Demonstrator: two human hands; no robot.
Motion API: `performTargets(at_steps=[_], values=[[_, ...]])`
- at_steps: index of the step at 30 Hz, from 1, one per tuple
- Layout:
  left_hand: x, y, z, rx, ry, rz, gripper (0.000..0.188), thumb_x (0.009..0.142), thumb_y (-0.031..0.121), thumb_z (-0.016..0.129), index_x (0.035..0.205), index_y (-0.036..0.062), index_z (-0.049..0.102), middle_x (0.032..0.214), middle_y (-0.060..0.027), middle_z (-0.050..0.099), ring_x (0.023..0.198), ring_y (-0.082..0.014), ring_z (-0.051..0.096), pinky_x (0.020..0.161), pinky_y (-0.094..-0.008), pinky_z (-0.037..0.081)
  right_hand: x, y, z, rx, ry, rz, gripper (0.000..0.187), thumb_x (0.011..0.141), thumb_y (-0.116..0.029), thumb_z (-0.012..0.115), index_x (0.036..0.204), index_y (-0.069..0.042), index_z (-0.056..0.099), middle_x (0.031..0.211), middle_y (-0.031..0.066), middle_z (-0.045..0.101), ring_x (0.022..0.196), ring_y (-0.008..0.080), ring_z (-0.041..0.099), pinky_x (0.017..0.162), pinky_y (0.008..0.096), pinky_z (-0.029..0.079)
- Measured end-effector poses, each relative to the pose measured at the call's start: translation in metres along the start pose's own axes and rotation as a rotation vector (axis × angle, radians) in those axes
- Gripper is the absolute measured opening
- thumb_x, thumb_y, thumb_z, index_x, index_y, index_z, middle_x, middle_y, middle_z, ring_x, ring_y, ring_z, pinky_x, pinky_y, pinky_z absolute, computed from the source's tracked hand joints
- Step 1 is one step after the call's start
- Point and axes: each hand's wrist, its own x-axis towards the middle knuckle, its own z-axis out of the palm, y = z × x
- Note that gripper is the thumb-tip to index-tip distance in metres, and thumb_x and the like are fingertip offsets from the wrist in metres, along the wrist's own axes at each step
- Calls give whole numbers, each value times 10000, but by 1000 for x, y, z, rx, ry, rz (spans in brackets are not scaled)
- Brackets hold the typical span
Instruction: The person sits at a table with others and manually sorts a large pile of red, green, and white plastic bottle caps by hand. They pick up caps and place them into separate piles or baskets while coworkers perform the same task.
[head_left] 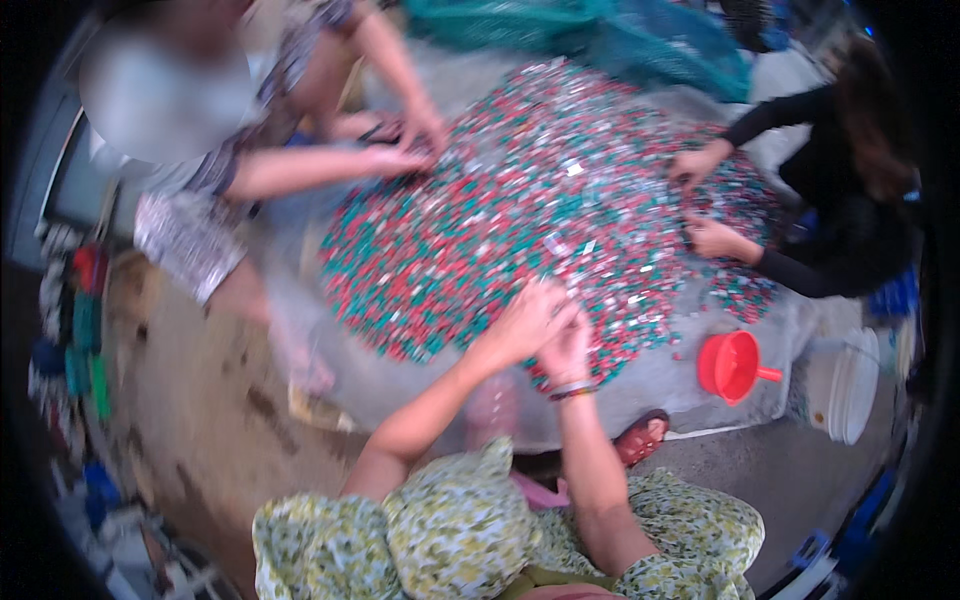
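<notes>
A wide pile of small red, green and white pieces [470, 225] covers the sheet in front of me; blur hides their exact kind. Over its near edge, my left hand [532, 315] and my right hand [567, 345] meet, fingertips close together. Both look closed in a pinch, the left slightly farther forward. Whatever lies between the fingers is too small and smeared to name. A bracelet [573, 390] circles my right wrist.
Across the pile, one person's hands [405, 145] work at the left and a dark-sleeved person's hands [705, 210] at the right. A red scoop-like container with a handle [730, 367] sits on the grey sheet [400, 385], near a white bucket [842, 385]. Green netting [660, 45] lies behind.
</notes>
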Motion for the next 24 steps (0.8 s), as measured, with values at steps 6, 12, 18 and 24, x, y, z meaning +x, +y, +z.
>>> performTargets(at_steps=[6,12,18,24], values=[[-19,16,40,601,-74,30,262,839,201,598,1069,82,638,1249,-166,481,1204,-373,438,944,-600,357,-21,5,23,-356,-161,-99,473,954,-369,406,1322,-73,430,1354,128,465,1264,270,420,1084,399,311],[-3,51,-19,192,102,76,258,819,132,656,1074,88,659,1155,-149,561,1094,-320,540,914,-433,446,20,-19,3,112,214,58,290,936,-237,460,1098,-23,570,1049,147,619,979,283,605,873,442,514],[18,21,-56,210,275,27,265,820,65,657,1085,65,641,1067,-139,571,1000,-313,568,846,-403,477,140,-210,233,227,-322,-208,742,956,-536,363,1393,55,260,1436,322,277,1315,484,305,1038,621,338],[-2,-15,-50,175,173,-15,283,823,52,648,1105,50,618,1044,-138,575,980,-322,566,846,-411,476,120,-270,326,-107,-422,-527,661,1018,-399,265,1481,-55,-59,1537,224,90,1371,499,174,1091,612,295]])
